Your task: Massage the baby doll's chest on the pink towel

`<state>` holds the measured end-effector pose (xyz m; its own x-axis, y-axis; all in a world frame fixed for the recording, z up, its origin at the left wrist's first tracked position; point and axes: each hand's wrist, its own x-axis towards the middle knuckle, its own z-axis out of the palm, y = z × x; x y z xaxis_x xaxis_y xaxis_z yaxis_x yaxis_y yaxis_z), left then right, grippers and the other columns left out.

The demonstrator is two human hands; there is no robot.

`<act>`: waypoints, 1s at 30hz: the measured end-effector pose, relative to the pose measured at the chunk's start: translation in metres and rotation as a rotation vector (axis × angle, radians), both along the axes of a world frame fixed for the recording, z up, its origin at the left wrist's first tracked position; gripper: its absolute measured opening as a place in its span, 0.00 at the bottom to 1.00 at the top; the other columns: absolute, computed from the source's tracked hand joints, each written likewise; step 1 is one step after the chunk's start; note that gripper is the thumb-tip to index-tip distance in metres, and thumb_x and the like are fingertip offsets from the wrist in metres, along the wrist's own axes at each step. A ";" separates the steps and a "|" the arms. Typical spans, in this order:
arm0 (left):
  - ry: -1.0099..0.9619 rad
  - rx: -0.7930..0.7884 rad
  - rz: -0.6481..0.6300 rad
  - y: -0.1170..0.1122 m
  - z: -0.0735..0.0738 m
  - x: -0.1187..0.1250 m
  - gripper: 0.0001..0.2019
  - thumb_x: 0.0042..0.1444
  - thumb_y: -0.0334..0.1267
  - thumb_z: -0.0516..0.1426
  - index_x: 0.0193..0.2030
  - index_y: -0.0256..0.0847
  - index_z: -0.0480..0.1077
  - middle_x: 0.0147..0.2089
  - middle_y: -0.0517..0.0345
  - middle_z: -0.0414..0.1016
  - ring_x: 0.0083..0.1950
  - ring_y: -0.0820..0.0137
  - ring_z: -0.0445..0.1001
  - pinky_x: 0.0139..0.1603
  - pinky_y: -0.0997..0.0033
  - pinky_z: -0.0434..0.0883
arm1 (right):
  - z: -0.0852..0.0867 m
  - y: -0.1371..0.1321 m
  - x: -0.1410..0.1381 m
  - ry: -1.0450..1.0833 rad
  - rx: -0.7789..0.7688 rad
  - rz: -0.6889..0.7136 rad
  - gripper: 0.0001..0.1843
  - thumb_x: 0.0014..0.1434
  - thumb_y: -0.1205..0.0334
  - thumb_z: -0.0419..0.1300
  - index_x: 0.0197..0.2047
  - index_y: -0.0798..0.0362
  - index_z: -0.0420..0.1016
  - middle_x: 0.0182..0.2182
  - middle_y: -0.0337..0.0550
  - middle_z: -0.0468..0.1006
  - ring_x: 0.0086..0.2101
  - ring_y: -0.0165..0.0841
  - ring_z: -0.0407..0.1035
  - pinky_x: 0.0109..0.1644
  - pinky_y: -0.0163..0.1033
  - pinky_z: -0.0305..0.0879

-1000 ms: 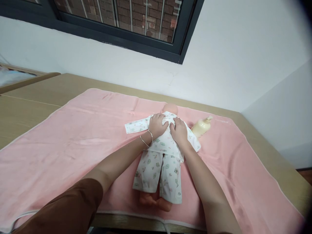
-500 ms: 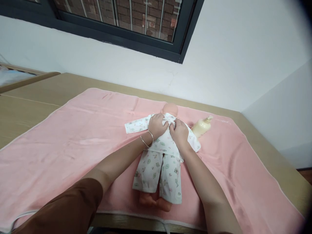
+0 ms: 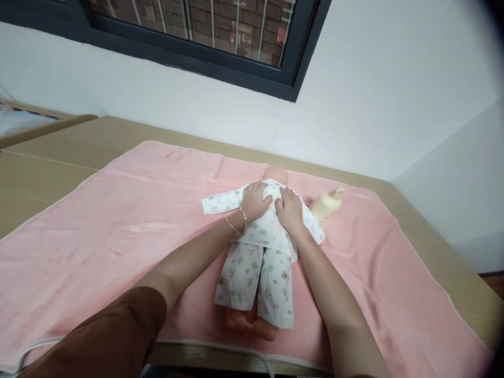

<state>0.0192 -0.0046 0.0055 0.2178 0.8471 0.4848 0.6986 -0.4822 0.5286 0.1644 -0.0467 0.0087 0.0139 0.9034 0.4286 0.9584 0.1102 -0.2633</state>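
Note:
A baby doll (image 3: 275,174) lies on a pink blanket (image 3: 149,199), its head toward the wall and its feet toward me. It wears a white printed top (image 3: 264,231) and matching trousers (image 3: 238,278). My left hand (image 3: 255,200) lies flat on the left side of the doll's upper body, fingers stretched out. On the right side, my right hand (image 3: 290,211) rests the same way, fingers spread on the cloth. Neither hand grips anything. The top's sleeves stretch out to both sides.
Right of the doll, a pale yellow pump bottle (image 3: 327,205) lies on its side on the blanket. The wooden table (image 3: 129,128) shows around the blanket and meets a white wall (image 3: 354,121). A dark-framed window (image 3: 236,68) is above. White cord (image 3: 268,366) hangs at the front edge.
Both hands have gone from fingers bent at the top's upper front to lying flatter with fingers stretched out. The cloth between them looks smoother. Doll and bottle stay in place.

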 end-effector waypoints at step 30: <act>-0.059 0.112 0.047 -0.005 -0.002 -0.001 0.07 0.55 0.36 0.56 0.41 0.43 0.71 0.46 0.52 0.77 0.51 0.58 0.72 0.56 0.58 0.67 | 0.004 -0.010 -0.009 0.072 0.171 -0.062 0.14 0.63 0.61 0.50 0.46 0.54 0.73 0.42 0.50 0.80 0.45 0.44 0.71 0.50 0.44 0.62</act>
<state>0.0184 -0.0096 0.0034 0.1476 0.7954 0.5879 0.6910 -0.5082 0.5141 0.1549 -0.0565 0.0131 0.1031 0.8141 0.5715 0.9442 0.1006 -0.3137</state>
